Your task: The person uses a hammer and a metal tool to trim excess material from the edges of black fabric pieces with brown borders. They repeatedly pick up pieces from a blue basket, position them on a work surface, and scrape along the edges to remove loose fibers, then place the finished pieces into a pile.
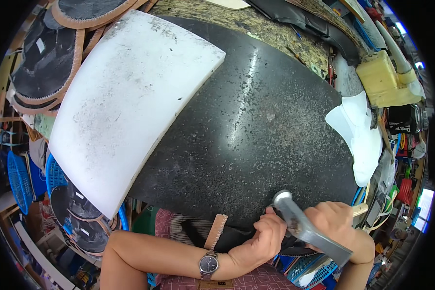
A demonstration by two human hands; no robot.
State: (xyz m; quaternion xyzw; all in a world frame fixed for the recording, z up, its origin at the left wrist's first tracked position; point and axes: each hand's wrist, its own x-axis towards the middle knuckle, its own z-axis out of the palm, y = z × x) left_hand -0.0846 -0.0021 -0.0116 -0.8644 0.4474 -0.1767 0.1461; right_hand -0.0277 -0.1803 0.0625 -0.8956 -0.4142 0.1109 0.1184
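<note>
Hammer [307, 227] is over the near edge of the black slab [275, 159], head angled across in front of me. Right hand [332, 220]: grip wrapped tight round the handle (pale wooden end pokes out). Left hand [268, 237]: fingers curled beside the black piece [238, 234]; can't tell if the grip is pinching it. Hammer looks head-heavy, rigid, smooth metal, so best held on the wood. Black piece seems thin, bendy; take it by an edge, fingertips clear.

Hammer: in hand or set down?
In hand. The right hand is closed around the hammer, and the pale end of its handle shows past the fist.
</note>
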